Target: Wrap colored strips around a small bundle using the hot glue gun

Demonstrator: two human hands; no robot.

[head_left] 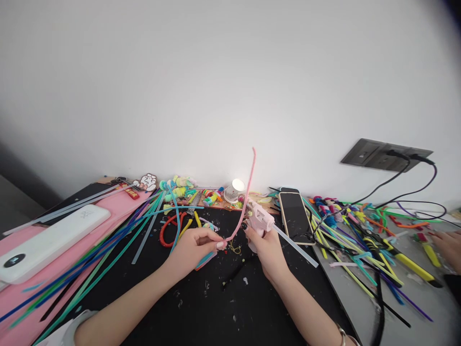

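Note:
Between the thumb and fingers of my left hand [200, 247] is the end of a pink pipe cleaner [248, 197], which rises in a long curve with a bent tip. My right hand [268, 252] is wrapped around the handle of a pale pink glue gun [260, 217]. A translucent glue stick [297, 247] juts from the gun's back toward the lower right. The gun's nozzle points away, near a white paper cup [234, 191]. Behind my left hand lie red-handled scissors [168, 233] and a yellow-handled tool [190, 222], partly covered by a blue pipe cleaner [176, 211].
A white power bank [54, 242] and many pipe cleaners [108, 250] lie at the left. A phone [297, 216] rests right of the glue gun. Farther right are yellow-handled pliers [406, 262], cables in a wall socket [387, 156], and another person's hand [448, 245].

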